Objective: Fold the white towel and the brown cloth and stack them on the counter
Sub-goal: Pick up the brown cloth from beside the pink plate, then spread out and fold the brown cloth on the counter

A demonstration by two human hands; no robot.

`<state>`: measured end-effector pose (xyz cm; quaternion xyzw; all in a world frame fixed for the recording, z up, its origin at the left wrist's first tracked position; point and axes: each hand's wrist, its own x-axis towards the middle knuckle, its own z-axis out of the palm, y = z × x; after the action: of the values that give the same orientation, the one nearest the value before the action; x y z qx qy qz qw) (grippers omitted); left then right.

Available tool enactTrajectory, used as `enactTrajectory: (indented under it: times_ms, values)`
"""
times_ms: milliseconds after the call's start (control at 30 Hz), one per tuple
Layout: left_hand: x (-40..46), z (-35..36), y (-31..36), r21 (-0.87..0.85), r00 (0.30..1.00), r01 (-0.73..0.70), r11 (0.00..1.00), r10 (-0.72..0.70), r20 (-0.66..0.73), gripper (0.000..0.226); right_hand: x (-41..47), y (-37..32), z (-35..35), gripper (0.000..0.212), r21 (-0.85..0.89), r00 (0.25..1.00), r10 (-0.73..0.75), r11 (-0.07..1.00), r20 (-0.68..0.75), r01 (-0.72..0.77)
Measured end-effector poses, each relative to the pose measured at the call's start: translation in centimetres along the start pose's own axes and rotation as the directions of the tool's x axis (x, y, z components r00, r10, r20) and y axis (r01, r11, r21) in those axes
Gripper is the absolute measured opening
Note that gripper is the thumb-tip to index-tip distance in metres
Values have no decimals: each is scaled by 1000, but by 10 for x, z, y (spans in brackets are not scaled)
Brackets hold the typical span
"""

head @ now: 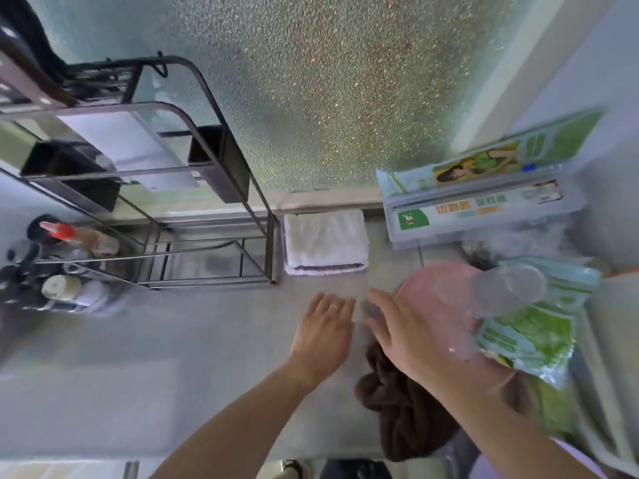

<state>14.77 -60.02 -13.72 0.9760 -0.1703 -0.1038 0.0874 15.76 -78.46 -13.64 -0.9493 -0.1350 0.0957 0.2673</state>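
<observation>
The white towel [325,244] lies folded in a neat rectangle at the back of the grey counter [207,357], against the frosted window. The brown cloth [404,413] sits crumpled near the counter's front edge, partly under my right forearm. My left hand [323,331] hovers flat over the counter with fingers spread, holding nothing, a little in front of the towel. My right hand [397,326] is beside it, also flat and empty, above the far end of the brown cloth.
A black wire rack [193,216] with bottles and containers stands at the left. A cling-film box [480,209] stands at the back right. A pink plate [439,299], a clear lid [508,285] and green packets [532,333] crowd the right side.
</observation>
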Motion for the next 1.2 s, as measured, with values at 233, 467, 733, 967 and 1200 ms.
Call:
enactTrajectory:
  times_ms: [233, 467, 733, 967, 1200]
  values:
    - [-16, 26, 52, -287, 940, 260, 922, -173, 294, 34, -56, 8, -4, 45, -149, 993, 77, 987, 90, -63]
    - [-24, 33, 57, -561, 908, 419, 714, -306, 288, 21, -64, 2, -5, 47, -190, 977, 205, 963, 57, -191]
    - [-70, -64, 3, -690, 996, -89, 718, 81, -45, 24, -51, -76, -42, 61, -167, 989, 23, 986, 145, 2]
    - [-146, -150, -92, -435, 959, -262, 861, 183, -215, 19, -38, -205, -56, 17, -182, 998, -50, 982, 28, 55]
    - [-258, -218, -195, -206, 905, -348, 915, 271, -328, 21, -68, -328, -41, 15, -170, 979, -143, 978, -147, 117]
